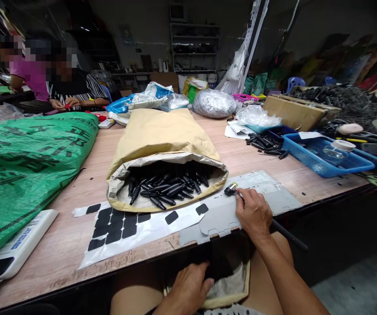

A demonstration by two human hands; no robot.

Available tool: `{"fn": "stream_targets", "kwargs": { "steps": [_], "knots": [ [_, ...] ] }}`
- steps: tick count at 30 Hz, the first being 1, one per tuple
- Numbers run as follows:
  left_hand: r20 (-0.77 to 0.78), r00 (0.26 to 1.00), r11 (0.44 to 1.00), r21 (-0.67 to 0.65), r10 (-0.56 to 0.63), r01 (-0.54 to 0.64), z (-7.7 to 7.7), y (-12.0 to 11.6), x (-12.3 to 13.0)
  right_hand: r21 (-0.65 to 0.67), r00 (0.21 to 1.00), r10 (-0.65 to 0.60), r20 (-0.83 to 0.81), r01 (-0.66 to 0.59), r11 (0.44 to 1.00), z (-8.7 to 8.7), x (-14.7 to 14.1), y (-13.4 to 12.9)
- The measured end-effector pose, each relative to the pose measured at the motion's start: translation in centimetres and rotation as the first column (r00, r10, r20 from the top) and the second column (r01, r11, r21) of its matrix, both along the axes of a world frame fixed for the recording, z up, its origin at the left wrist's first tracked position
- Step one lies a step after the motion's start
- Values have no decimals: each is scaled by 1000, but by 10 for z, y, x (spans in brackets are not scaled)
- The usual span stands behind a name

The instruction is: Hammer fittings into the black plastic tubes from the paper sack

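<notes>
My right hand (256,212) is closed round the shaft of a small hammer (231,189). Its dark head with a yellowish end rests over the grey board (221,218), and its black handle sticks out behind my wrist. Low in front of me, my left hand (191,282) is over an open paper sack (226,299) between my legs, thumb apart from the fingers and nothing visible in it. On the table a tan sack (165,131) lies with its mouth towards me, full of black tapered plastic pieces (172,186).
A white sheet with black square stickers (114,227) lies by the table's front edge. To the left are a green woven bag (34,162) and a white device (27,240). A blue tray (326,155) stands at right. Two people sit at the far left.
</notes>
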State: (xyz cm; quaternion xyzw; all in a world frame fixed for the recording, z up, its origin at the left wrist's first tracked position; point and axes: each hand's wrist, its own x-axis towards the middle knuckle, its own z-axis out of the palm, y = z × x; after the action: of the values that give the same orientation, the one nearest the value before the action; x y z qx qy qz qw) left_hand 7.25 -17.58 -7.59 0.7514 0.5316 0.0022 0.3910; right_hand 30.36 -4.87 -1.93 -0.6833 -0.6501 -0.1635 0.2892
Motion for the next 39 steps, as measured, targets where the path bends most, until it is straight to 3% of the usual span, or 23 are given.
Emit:
{"fn": "stream_targets", "kwargs": {
  "steps": [2, 4, 5, 7, 9, 10, 12, 15, 18, 22, 25, 27, 29, 32, 35, 39],
  "knots": [
    [82, 996, 988, 155, -31, 18, 27, 1, -3, -2, 1000, -6, 4, 6, 1000, 1, 0, 0],
    [214, 976, 936, 334, 41, -112, 59, 9, -13, -5, 1000, -6, 7, 6, 1000, 1, -1, -1],
    [271, 954, 885, 403, 129, -234, 74, 17, -22, -6, 1000, -4, 8, 4, 1000, 1, -1, -1],
    [300, 869, 716, 492, 394, -495, 100, 41, -44, -5, 1000, 0, 7, 0, 1000, 0, -1, 0],
    [174, 734, 557, 545, 657, -627, 117, 68, -67, -3, 1000, 2, 5, -2, 1000, -1, 0, 0],
    [77, 670, 533, 542, 739, -650, 123, 81, -76, -2, 1000, 3, 3, -3, 1000, -1, 0, 0],
    [-103, 606, 566, 507, 789, -650, 129, 103, -90, -2, 1000, 6, 0, -6, 1000, -1, 0, 0],
    [-215, 626, 649, 424, 750, -632, 128, 119, -97, -3, 1000, 6, 0, -6, 1000, 0, -1, -1],
    [-222, 640, 672, 353, 736, -651, 127, 118, -103, -3, 1000, -4, 6, 4, 1000, 1, -1, -1],
    [-207, 655, 683, 317, 727, -658, 132, 100, -111, -3, 1000, -3, 2, 3, 1000, 0, -1, 0],
    [-144, 765, 751, 374, 627, -545, 135, 84, -101, -12, 1000, -1, 1, 1, 1000, -1, -1, 1],
    [-97, 882, 825, 414, 461, -385, 133, 77, -86, -23, 1000, -5, 2, 5, 1000, -1, 0, 1],
    [-64, 952, 858, 455, 299, -239, 126, 75, -71, -29, 1000, -7, 1, 7, 1000, -1, 0, 1],
    [-6, 979, 819, 549, 202, -165, 113, 78, -55, -30, 1000, -3, -2, 3, 1000, 0, -1, 0],
    [98, 982, 772, 607, 163, -188, 100, 83, -49, -29, 1000, 2, -9, -3, 1000, 0, -1, -1],
    [248, 957, 788, 554, 151, -268, 87, 88, -50, -55, 998, 34, -58, -37, 998, 1, 4, 2]
  ]
}}
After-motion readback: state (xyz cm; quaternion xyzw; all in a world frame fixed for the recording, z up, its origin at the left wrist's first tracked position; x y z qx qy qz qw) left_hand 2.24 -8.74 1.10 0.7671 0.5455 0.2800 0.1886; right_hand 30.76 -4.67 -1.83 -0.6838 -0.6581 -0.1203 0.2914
